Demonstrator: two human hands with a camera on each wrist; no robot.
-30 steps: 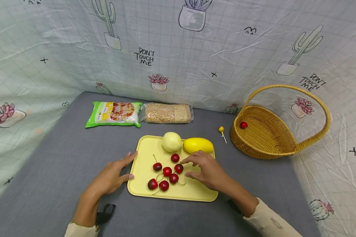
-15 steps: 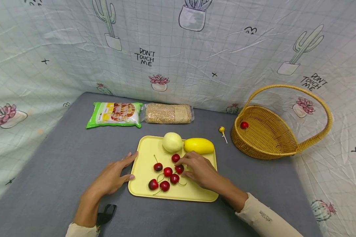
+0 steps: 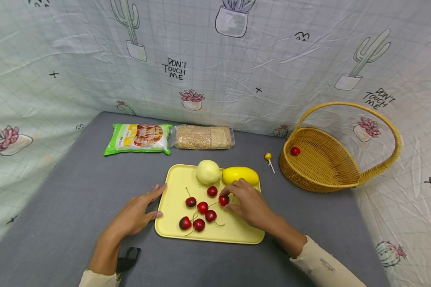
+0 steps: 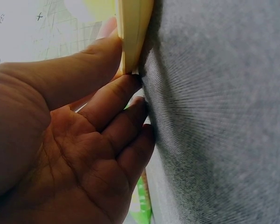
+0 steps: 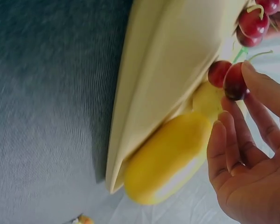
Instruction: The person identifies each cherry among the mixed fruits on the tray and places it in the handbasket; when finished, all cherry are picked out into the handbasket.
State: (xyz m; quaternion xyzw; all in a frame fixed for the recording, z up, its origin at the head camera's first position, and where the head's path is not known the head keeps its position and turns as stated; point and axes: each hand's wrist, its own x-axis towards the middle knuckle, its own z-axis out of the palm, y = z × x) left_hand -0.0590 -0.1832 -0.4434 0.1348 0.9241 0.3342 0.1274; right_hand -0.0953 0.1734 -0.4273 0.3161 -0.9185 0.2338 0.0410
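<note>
In the head view, my right hand (image 3: 247, 202) pinches a dark red cherry (image 3: 224, 200) between thumb and fingertips over the yellow tray (image 3: 174, 179). The right wrist view also shows this cherry (image 5: 235, 81) held at the fingertips, its stem sticking out. Several other cherries (image 3: 202, 207) lie on the tray to the left of that hand. My left hand (image 3: 134, 215) rests against the tray's left edge, thumb and fingers spread apart. In the left wrist view, the thumb touches the tray rim (image 4: 133, 35) while the other fingers are loosely bent near the table.
A pale round fruit (image 3: 208, 172) and a yellow oblong fruit (image 3: 240, 175) sit along the tray's back. Behind lie a green-edged bag (image 3: 140, 138) and a grain pack (image 3: 202, 137). Right of the tray are a lollipop (image 3: 268, 158) and a wicker basket (image 3: 309, 181) holding one cherry (image 3: 295, 151).
My right hand reached left, took hold of a cherry and drew it slightly right and away from the others. The left hand stayed at the tray's edge.
</note>
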